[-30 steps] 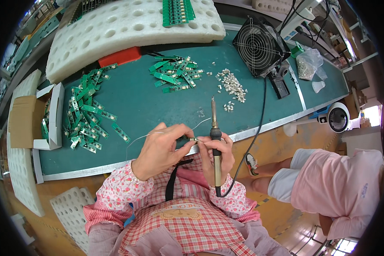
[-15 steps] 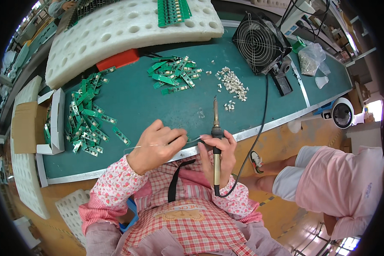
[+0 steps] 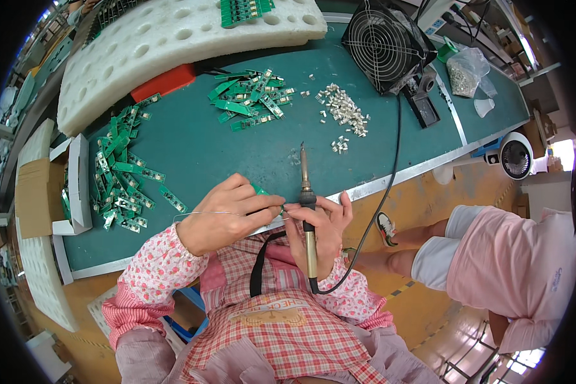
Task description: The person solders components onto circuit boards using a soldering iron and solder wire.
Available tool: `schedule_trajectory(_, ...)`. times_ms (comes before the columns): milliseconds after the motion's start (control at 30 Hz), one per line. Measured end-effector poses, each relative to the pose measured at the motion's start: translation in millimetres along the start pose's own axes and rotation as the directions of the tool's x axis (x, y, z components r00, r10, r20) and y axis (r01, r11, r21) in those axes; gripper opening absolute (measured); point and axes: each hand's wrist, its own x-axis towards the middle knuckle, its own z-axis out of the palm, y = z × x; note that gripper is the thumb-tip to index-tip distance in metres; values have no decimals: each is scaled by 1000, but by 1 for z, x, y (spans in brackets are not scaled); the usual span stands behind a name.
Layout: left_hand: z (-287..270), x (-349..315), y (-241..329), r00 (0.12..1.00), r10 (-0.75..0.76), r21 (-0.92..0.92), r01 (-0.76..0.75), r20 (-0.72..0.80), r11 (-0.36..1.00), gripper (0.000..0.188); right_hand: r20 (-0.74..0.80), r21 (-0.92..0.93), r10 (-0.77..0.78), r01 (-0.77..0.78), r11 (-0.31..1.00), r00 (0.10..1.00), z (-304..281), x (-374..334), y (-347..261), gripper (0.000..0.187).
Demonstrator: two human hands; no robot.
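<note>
My left hand (image 3: 221,214) is closed over a small green circuit board (image 3: 260,190), mostly hidden by the fingers. A thin strand of solder wire (image 3: 201,212) runs across the back of this hand. In my right hand (image 3: 323,233) rests a soldering iron (image 3: 308,198), its tip pointing away from me over the table. Thumb and fingertips of both hands meet near the table's front edge, around something too small to make out. Farther off lie a heap of green circuit boards (image 3: 249,105), another such heap (image 3: 118,169) and small white connectors (image 3: 345,112).
A black fan with a wire guard (image 3: 377,48) stands at the back right, beside an iron stand (image 3: 422,105) and a bag of small parts (image 3: 464,77). White foam (image 3: 166,48) carries more boards. An open carton (image 3: 80,185) sits left. Another person (image 3: 493,262) stands at right.
My right hand has come in against my left fingertips, bringing the soldering iron slightly left. More of the green board shows above my left fingers. The whole view has shifted a little.
</note>
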Motion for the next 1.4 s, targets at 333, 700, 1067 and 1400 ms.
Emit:
schedule_trajectory(333,9,-6,25,958,-258,-132,241,-128,962,20,18,-28,14,-14,1000,1000,3,-2,-3,41)
schedule_trajectory(700,-10,19,3,714,-691,-361,677,113,641,17,-54,-11,-23,23,1000,998,-4,13,5,38)
schedule_trajectory(1067,-25,1,20,571,-818,-282,798,72,533,23,-70,89,-58,65,994,996,-9,17,9,34)
schedule_trajectory(1400,-14,-17,36,633,-773,-298,728,-53,617,12,-37,291,-101,107,951,994,-36,-1,16,29)
